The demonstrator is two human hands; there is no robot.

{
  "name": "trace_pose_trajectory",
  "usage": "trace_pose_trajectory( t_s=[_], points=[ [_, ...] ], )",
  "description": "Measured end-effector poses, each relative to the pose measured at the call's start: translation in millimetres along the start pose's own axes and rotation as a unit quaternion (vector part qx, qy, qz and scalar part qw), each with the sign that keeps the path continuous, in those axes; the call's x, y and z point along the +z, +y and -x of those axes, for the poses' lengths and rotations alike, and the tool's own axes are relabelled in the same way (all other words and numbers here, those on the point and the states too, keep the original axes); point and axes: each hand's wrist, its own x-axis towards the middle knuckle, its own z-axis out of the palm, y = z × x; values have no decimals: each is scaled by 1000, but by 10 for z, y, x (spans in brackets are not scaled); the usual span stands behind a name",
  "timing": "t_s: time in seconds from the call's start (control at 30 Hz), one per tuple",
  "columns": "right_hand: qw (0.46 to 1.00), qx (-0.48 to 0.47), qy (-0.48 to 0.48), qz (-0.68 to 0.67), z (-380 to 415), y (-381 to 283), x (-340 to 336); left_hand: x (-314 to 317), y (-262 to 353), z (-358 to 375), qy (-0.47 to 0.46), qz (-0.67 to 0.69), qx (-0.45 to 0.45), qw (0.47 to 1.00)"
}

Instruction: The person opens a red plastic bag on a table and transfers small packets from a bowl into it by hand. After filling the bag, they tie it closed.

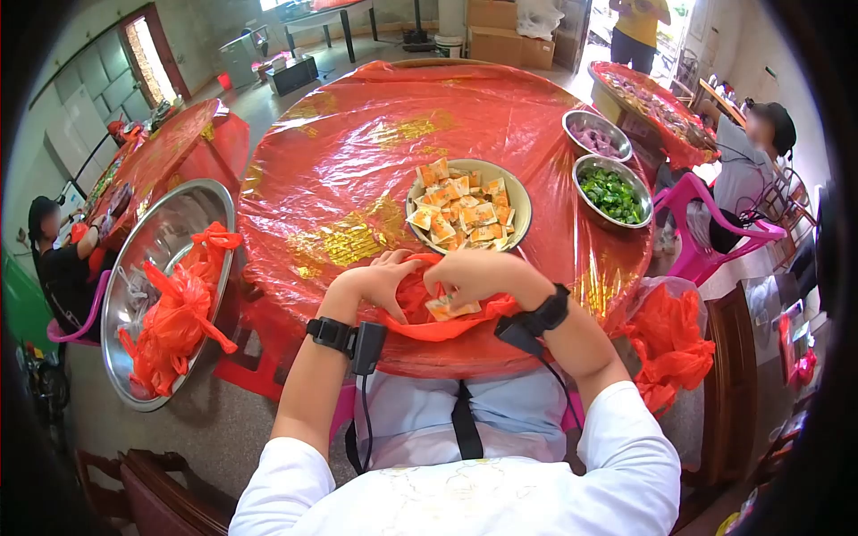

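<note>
A red plastic bag (413,299) lies at the near edge of the round table, its mouth spread apart. My left hand (380,281) holds the left side of its rim, thumb toward the opening. Over the right side, my right hand (478,275) has its fingers curled inward; what they pinch is hidden. Beneath these fingers, a small white and orange packet (451,309) sits in the bag's mouth. Just beyond my hands, a bowl (525,219) is heaped with similar packets (465,207).
Red plastic film (313,161) covers the table. Metal bowls of chopped greens (612,192) and purplish pieces (594,138) stand at right. A large metal basin (121,295) with red bags (174,322) is left. More red bags (666,344) hang right. Other people sit both sides; one stands behind.
</note>
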Motion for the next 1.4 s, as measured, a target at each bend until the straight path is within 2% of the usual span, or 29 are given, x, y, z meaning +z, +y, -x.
trace_pose_trajectory(
  t_s=[0.03,0.1,0.27,0.37,0.43,0.47,0.53,0.57,0.63,0.67,0.7,0.77,0.8,0.87,0.9,0.97,1.07,1.4],
  points=[
    [1000,1,1,-1,-37,0,44,9,-7,-8,1,-8,-2,1000],
    [976,153,-146,-59,-94,-4,93,14,-7,-11,3,-16,-3,1000],
    [980,129,-140,-64,-91,13,85,15,-19,-8,5,-12,-1,1000],
    [971,167,-146,-87,-103,33,107,12,-10,-3,2,-13,-6,1000],
    [988,117,-102,2,-70,11,77,2,-3,0,3,-10,-3,1000],
    [988,117,-101,2,-62,12,61,-3,1,2,4,-6,0,1000],
    [991,114,-47,49,-53,35,13,-16,19,12,2,-4,-1,1000],
    [991,114,-47,49,-42,56,-8,-17,25,13,0,0,-3,1000],
    [997,71,42,6,-22,114,-52,-8,24,6,-2,2,-10,1000],
    [993,79,85,15,-28,158,-75,-4,21,6,-4,3,-17,1000],
    [993,79,85,14,-56,240,-79,-3,19,6,-5,4,-18,1000],
    [936,196,283,72,-117,444,-36,-1,22,3,-3,2,-19,1000],
    [936,197,283,72,-113,508,-14,-7,31,7,-4,2,-18,1000],
    [860,171,445,184,-79,635,24,-29,59,14,-10,8,-23,1000],
    [859,172,445,184,-62,686,49,-28,60,11,-10,7,-22,1000],
    [929,280,200,135,-38,783,106,-23,59,14,-9,18,-31,999],
    [926,278,190,171,-72,760,103,-31,71,19,-12,26,-36,999],
    [923,284,203,160,-47,822,108,-53,106,42,-14,11,-41,999]
  ],
)
